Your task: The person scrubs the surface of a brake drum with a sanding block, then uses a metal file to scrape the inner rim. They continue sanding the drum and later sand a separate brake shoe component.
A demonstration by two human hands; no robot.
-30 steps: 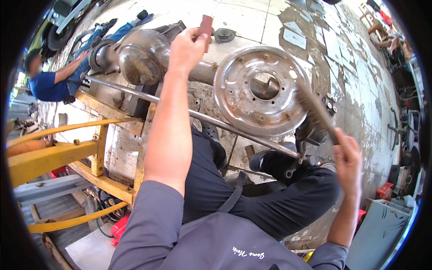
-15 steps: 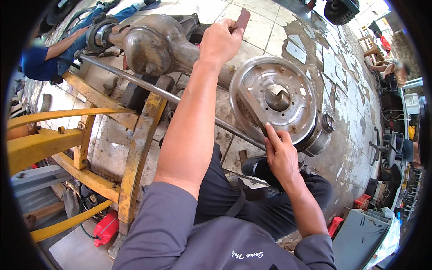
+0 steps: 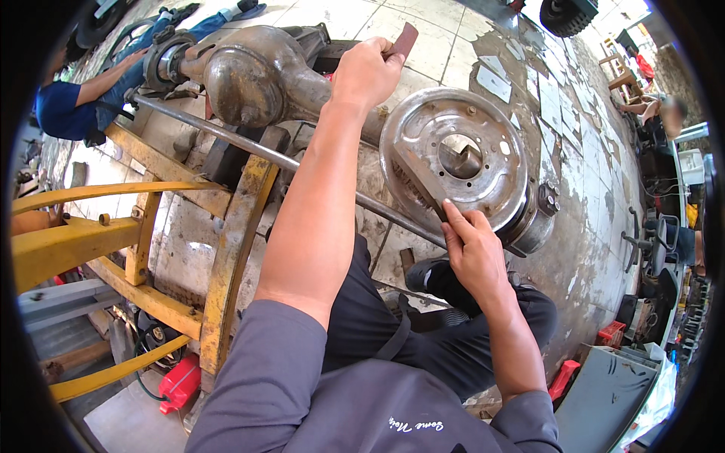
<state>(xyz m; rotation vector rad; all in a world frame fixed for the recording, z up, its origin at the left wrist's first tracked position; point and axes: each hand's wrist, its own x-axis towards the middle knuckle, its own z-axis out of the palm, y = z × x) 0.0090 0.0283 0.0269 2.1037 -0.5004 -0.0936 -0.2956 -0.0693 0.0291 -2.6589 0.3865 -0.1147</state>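
My left hand (image 3: pixel 368 72) is raised above the tube of a rusty axle housing (image 3: pixel 245 83). Its fingers are closed on a reddish-brown strip that looks like sandpaper (image 3: pixel 405 41). My right hand (image 3: pixel 476 248) grips the near end of a wire brush (image 3: pixel 423 181) with a long wooden back. The brush lies slantwise over the left part of a round metal brake backing plate (image 3: pixel 495 181), its bristles turned to the left and down against the face. A hole in the middle of the plate shows the hollow axle end (image 3: pixel 462 162).
A long metal rod (image 3: pixel 219 130) runs in front of the axle. At left stands a worn yellow frame (image 3: pixel 238 249), with a red object (image 3: pixel 180 383) below it. Another person in blue (image 3: pixel 64 106) sits at far left. A grey cabinet (image 3: pixel 608 396) stands at right.
The axle and plate sit slightly higher and further left in the picture. Both hands keep their holds, and the brush stays on much the same part of the plate.
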